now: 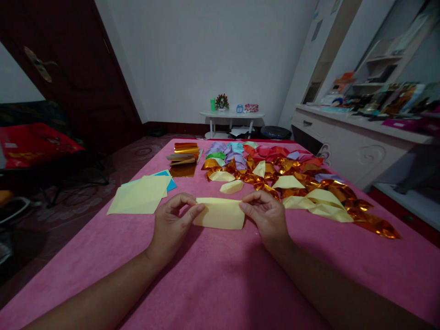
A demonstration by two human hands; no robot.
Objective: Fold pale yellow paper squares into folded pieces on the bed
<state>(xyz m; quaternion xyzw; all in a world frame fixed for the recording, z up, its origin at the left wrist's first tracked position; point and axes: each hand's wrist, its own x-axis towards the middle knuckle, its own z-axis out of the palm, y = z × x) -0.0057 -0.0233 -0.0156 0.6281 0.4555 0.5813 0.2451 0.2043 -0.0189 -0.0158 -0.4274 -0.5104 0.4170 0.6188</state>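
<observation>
A pale yellow sheet of paper, apparently folded into a rectangle, is stretched between my two hands just over the pink-covered table. My left hand pinches its left end between thumb and fingers. The right end is pinched the same way by my right hand. Left of my left hand lies a stack of yellow paper sheets, with blue paper poking out beneath. Beyond the held paper rests a small folded yellow paper piece.
Shiny gold foil sheets are stacked farther back. To the right spreads a pile of folded pieces in gold foil, yellow, red, purple and green. A white side table stands by the wall; a cluttered dresser is at right.
</observation>
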